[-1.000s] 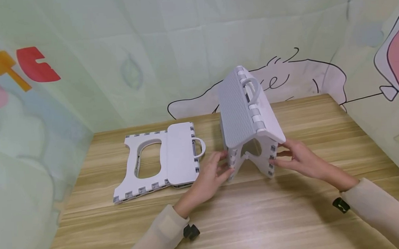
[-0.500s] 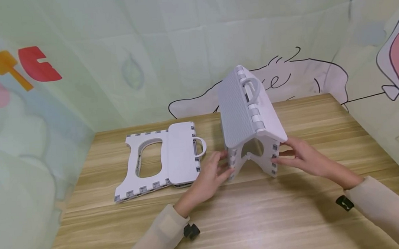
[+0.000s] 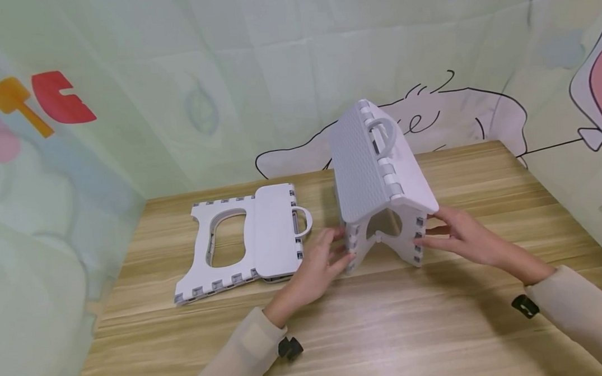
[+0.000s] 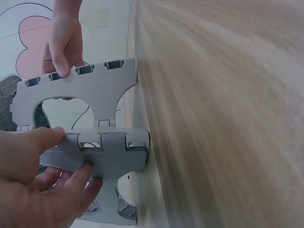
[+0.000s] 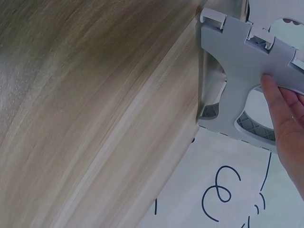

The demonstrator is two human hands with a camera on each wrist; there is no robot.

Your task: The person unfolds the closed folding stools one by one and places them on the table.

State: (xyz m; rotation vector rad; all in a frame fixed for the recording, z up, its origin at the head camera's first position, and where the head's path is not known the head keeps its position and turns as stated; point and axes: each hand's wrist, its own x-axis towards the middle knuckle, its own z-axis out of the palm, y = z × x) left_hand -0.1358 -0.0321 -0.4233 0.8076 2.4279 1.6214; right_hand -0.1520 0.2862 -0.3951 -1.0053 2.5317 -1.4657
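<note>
A white-and-grey folding step stool [image 3: 358, 160] stands half unfolded on the wooden table, its top peaked like a roof with a loop handle at the ridge. On its left leg panel my left hand [image 3: 312, 269] holds the near edge, thumb at the hinged corner and fingers along the outer face [image 4: 114, 166]. Across from it, my right hand [image 3: 464, 237] holds the right leg panel [image 4: 107, 85] by its near edge, fingers against the outer side. Between the panels, a jointed brace [image 3: 379, 236] is bent upward. The far edges of the panels are hidden.
A second folding stool [image 3: 274, 231] lies folded flat to the left, its loop handle pointing right, close to my left hand. The wooden table [image 3: 388, 330] meets a printed fabric backdrop [image 3: 256, 83] along its back edge.
The stool's right leg panel has moved slightly to the right with my right hand, so the roof spreads a little wider. My left hand stays nearly still.
</note>
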